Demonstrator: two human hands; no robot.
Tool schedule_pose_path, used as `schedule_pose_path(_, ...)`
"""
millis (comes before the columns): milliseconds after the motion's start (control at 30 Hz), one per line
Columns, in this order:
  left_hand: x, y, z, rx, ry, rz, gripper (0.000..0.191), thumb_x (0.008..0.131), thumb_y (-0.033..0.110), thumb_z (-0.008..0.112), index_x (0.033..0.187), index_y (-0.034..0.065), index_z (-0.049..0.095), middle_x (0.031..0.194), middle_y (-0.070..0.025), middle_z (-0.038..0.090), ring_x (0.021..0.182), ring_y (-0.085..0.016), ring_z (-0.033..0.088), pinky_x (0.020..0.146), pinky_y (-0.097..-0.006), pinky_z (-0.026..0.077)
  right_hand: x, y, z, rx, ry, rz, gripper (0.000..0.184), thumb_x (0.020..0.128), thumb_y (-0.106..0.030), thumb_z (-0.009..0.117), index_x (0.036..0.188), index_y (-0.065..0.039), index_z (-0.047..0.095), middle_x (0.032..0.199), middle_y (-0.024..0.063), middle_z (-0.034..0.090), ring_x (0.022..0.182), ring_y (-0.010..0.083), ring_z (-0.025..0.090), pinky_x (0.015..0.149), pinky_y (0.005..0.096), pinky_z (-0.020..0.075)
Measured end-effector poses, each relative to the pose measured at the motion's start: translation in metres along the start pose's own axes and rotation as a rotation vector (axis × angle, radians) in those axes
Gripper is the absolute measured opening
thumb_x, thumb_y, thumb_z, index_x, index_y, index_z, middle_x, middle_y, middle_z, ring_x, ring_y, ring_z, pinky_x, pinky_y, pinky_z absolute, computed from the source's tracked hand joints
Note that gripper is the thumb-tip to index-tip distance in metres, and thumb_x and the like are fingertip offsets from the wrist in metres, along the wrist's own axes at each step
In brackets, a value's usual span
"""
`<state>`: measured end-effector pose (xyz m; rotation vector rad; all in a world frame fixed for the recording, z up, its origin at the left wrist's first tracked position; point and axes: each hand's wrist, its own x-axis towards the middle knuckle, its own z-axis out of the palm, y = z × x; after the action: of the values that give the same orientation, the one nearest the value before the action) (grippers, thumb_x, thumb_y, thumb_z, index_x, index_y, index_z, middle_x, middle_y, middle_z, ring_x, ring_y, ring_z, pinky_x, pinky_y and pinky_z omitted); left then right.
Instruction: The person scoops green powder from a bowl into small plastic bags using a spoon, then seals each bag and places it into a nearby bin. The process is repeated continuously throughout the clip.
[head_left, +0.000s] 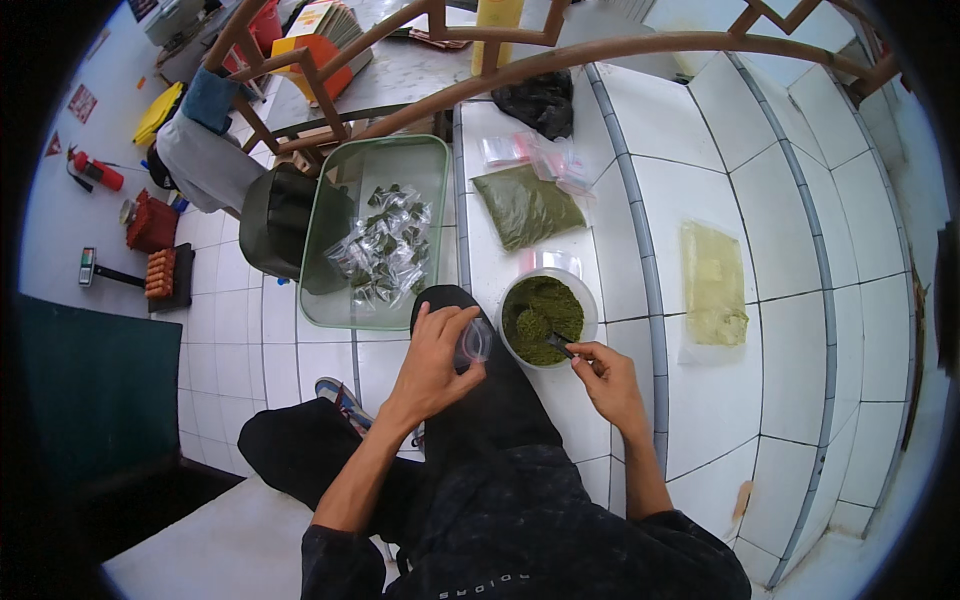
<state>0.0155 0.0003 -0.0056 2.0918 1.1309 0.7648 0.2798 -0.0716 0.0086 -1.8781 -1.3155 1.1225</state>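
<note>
My left hand (442, 360) grips a small clear plastic zip bag (474, 341) above my thigh, its mouth spread between thumb and fingers. In my right hand (609, 379) is the handle of a small black scoop (558, 341). The scoop's head dips into green powder (544, 304), which fills much of a round white plastic tub (591, 304). That tub stands on the white tiled step to the right of my knee. Just behind it lie flat zip bags (555, 260) with a pink edge. Farther back rests a large clear bag of green powder (529, 204).
Left of the tub, a green-rimmed plastic tray (309, 300) holds several small filled bags (386, 247). More zip bags (536, 157) and a black plastic bag (532, 105) lie behind. A yellowish plastic packet (712, 285) is on the step at right. A brown metal railing (525, 60) crosses the far side.
</note>
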Motion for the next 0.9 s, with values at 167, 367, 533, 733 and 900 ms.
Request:
schedule_pose_path(167,0.001,-0.002,0.002,0.010,-0.015,0.004,0.066,0.072,0.014,0.069,0.133,0.0041,0.048,0.122,-0.0181,0.053,0.120,-0.035,0.050,0.116,-0.0560,0.020,0.001,-0.055,-0.024,-0.122,-0.122,-0.262,0.018,0.092,-0.007,0.061,0.107,-0.001,0.069,0.079,0.0066,0.066,0.063,0.0095,0.054,0.057,0.0252,0.0433)
schedule_pose_path(367,0.003,0.000,0.001,-0.004,-0.031,0.081,0.068,0.068,0.010,0.071,0.132,0.0051,0.049,0.117,-0.0160,0.055,0.117,-0.033,0.052,0.115,-0.0562,0.022,0.014,-0.088,-0.023,-0.338,-0.269,-0.429,0.019,0.088,-0.010,0.062,0.103,-0.004,0.070,0.088,0.0126,0.068,0.075,0.0267,0.064,0.066,0.0343,0.0506)
schedule_pose_path(533,0.002,0.004,0.000,-0.066,-0.061,0.134,0.066,0.066,0.007,0.072,0.129,0.0056,0.051,0.109,-0.0131,0.058,0.111,-0.032,0.056,0.115,-0.0561,0.025,0.021,-0.107,-0.014,-0.537,-0.340,-0.542,0.018,0.087,-0.012,0.061,0.102,-0.007,0.070,0.089,0.0126,0.067,0.081,0.0309,0.064,0.072,0.0382,0.0522)
schedule_pose_path(733,0.000,0.001,0.004,-0.153,0.036,0.109,0.063,0.069,0.007,0.071,0.128,0.0049,0.051,0.104,-0.0136,0.059,0.104,-0.032,0.058,0.114,-0.0521,0.028,0.006,-0.133,0.003,-0.728,-0.318,-0.542,0.025,0.085,-0.008,0.062,0.108,-0.009,0.069,0.094,0.0094,0.063,0.086,0.0304,0.063,0.075,0.0405,0.0521)
schedule_pose_path(900,0.001,-0.001,0.004,-0.257,0.067,0.039,0.059,0.071,0.008,0.069,0.127,0.0041,0.051,0.101,-0.0155,0.059,0.101,-0.034,0.058,0.113,-0.0505,0.029,-0.003,-0.136,0.009,-0.862,-0.234,-0.656,0.031,0.081,-0.004,0.062,0.111,-0.010,0.069,0.097,0.0063,0.062,0.090,0.0266,0.059,0.080,0.0377,0.0506)
